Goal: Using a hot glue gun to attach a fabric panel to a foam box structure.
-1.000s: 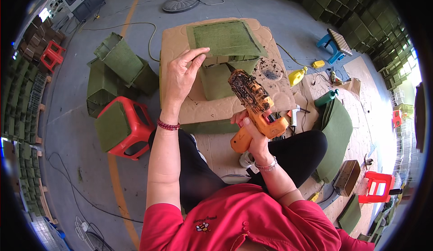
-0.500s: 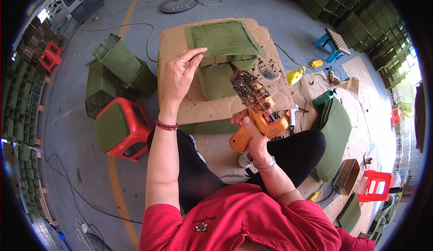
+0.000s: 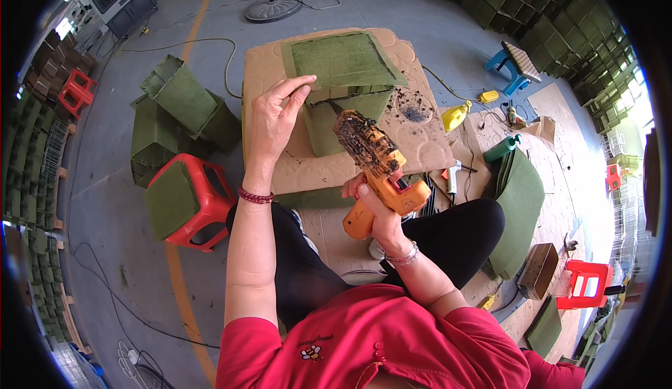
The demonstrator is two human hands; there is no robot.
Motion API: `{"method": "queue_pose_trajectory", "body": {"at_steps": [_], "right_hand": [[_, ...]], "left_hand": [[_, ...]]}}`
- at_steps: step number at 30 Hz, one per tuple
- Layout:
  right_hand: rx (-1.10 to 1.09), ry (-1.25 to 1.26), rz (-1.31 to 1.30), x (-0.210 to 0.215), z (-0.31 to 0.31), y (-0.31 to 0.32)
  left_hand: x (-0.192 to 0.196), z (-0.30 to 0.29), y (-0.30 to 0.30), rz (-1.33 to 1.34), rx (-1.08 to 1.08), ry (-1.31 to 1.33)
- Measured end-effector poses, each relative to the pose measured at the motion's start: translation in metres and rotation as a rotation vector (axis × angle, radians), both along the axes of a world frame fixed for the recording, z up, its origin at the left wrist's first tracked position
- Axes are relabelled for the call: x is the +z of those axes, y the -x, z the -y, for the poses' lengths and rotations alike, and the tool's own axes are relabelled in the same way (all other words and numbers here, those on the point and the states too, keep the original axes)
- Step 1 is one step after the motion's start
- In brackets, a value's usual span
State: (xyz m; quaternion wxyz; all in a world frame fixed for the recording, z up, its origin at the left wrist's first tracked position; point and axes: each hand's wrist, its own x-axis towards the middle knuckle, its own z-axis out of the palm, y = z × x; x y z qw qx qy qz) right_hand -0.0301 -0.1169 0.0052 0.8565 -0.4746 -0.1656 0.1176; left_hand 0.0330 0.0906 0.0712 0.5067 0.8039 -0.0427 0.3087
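Note:
My right hand [image 3: 374,210] grips an orange glue gun [image 3: 378,172], its dirty nozzle aimed at the front wall of a green felt box [image 3: 346,112] on a cardboard sheet [image 3: 318,161]. The box's square green flap [image 3: 339,60] stands raised behind it. My left hand [image 3: 276,119] is lifted above the cardboard just left of the box, fingertips pinched near the flap's lower left corner; whether they touch it is unclear.
A red stool [image 3: 185,200] topped with green felt stands at my left, with finished green boxes [image 3: 178,105] behind it. Green felt sheets [image 3: 518,207], a green bottle [image 3: 502,148], a yellow bottle [image 3: 455,116], a blue stool [image 3: 514,60] and a red stool [image 3: 584,284] lie right.
Both hands stay nearly where they were. The glue gun's nozzle has edged slightly toward the green box.

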Motion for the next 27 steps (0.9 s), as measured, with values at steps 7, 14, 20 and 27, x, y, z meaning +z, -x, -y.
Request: {"method": "queue_pose_trajectory", "body": {"at_steps": [7,14,20,27], "right_hand": [[-0.079,0.001,0.021,-0.004,0.018,-0.008],[-0.18,0.041,0.01,0.001,0.026,-0.013],[-0.242,0.055,-0.015,0.002,0.03,-0.011],[-0.148,0.021,-0.025,-0.001,0.02,-0.005]], "left_hand": [[-0.001,0.001,-0.001,-0.011,0.005,-0.005],[-0.005,0.0,-0.003,0.033,0.018,0.003],[-0.006,0.0,-0.003,0.043,0.023,-0.001],[0.0,0.002,0.001,-0.032,0.022,-0.01]]}}
